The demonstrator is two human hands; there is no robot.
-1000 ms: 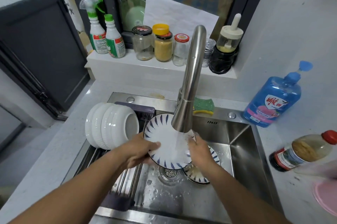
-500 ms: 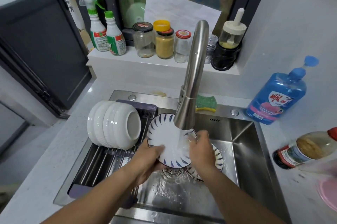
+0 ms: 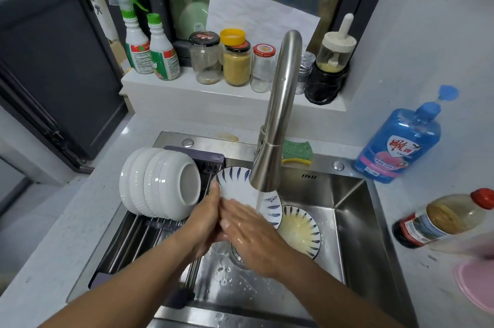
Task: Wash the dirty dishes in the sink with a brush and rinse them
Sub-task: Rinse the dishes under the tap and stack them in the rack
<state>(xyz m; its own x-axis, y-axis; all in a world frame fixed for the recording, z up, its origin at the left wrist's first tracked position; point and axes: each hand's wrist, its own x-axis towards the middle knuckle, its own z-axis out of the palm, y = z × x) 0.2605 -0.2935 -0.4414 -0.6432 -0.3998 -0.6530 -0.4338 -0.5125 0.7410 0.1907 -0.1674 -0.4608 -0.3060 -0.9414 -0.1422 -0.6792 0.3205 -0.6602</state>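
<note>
A white plate with blue leaf marks (image 3: 236,183) is tilted under the running tap (image 3: 275,124) over the steel sink (image 3: 355,220). My left hand (image 3: 205,215) grips its left edge. My right hand (image 3: 251,231) lies flat across the plate's wet face with straight fingers. A second patterned plate (image 3: 302,231) with yellowish residue lies in the sink basin to the right. No brush is in view.
Several white bowls (image 3: 160,186) lean on a drying rack (image 3: 139,236) across the sink's left side. A green sponge (image 3: 298,152) sits behind the tap. Blue soap bottle (image 3: 398,140) and a sauce bottle (image 3: 443,218) stand on the right counter; jars line the sill.
My right hand slid from the plate's right edge to its lower face, rubbing it. The plate shifted left, uncovering the dirty plate in the basin. The camera moved closer.
</note>
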